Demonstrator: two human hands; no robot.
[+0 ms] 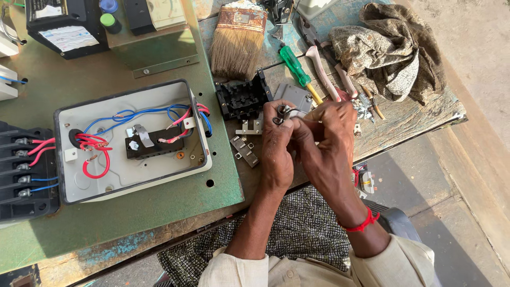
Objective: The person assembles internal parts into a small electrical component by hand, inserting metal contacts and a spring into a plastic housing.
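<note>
My left hand (277,146) and my right hand (326,143) meet above the bench edge, both pinching a small metal part (287,112) between their fingertips. A ring-shaped end sticks out at the left of the part. Just beyond the hands lie a black plastic block (243,98), a grey plate (292,95) and small metal contact pieces (245,150). A red thread is tied around my right wrist.
An open grey switch box (130,141) with red and blue wires sits on the green bench top (133,207). A black terminal unit (24,172) is at the left edge. A brush (238,40), green screwdriver (296,66), pliers (329,74) and a crumpled cloth (393,48) lie behind.
</note>
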